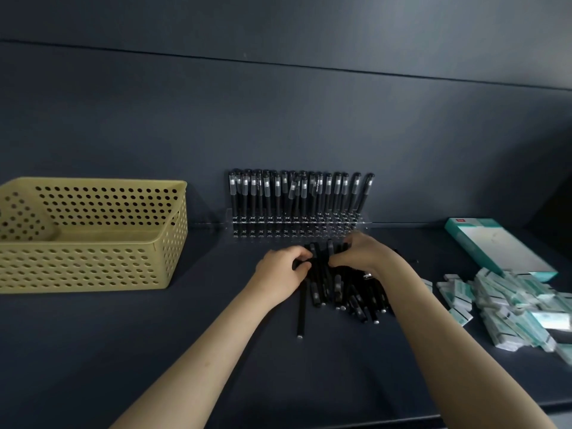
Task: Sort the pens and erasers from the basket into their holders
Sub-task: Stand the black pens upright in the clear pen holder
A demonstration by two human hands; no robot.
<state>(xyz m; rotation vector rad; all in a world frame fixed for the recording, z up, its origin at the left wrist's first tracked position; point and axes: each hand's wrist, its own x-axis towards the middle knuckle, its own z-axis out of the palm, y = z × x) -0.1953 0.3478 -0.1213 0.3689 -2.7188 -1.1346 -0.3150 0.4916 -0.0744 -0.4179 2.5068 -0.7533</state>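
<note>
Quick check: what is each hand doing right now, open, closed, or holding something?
Left hand: grips black pens from the pile.
Right hand: fingers curled round pens in the same pile.

basket (93, 243) left, pen holder (297, 224) behind loose pens (343, 289), erasers (510, 308) right

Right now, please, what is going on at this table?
A person is sorting pens. The left hand and the right hand both grip pens in the pile of loose pens on the dark table. Behind the pile, the clear holder already has standing pens in its back rows; its front holes are free. The yellow basket sits at the left, and no item shows inside it. The erasers lie in a heap at the right, beside a teal box, untouched.
</note>
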